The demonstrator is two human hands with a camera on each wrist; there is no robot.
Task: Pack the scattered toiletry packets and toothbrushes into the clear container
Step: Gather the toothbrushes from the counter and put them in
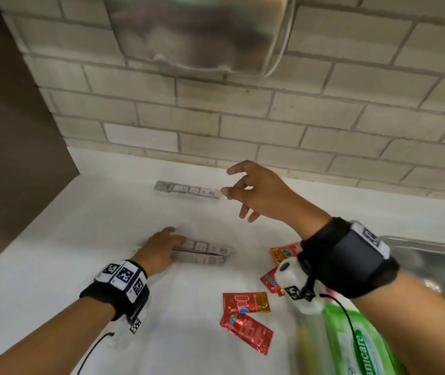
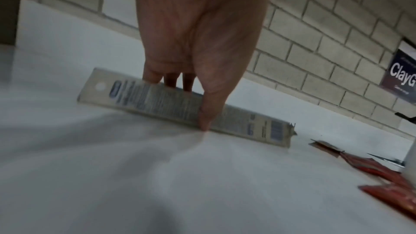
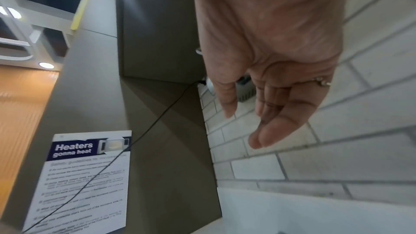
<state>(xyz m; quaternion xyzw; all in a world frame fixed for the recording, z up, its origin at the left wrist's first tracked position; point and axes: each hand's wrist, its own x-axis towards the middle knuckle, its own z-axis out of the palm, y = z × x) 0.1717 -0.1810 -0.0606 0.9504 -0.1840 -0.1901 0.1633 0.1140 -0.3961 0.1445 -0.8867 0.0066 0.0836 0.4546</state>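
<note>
Under the left hand (image 1: pixel 161 247), on the white countertop (image 1: pixel 53 253), lay the nearer long grey carded toothbrush pack (image 1: pixel 205 251), pinched between thumb and fingers along its edges. The right hand (image 1: pixel 264 193) hung with fingers spread and relaxed, holding nothing, just beside the end of the farther grey toothbrush pack (image 1: pixel 187 189). The collecting step appeared under way; next, the right hand needed to close on that pack. Red foil sachets (image 1: pixel 245 318) lay below the right wrist. The clear container was not visible. Legible text: "anicare", "ClayG", "Heaters gonna heat".
</note>
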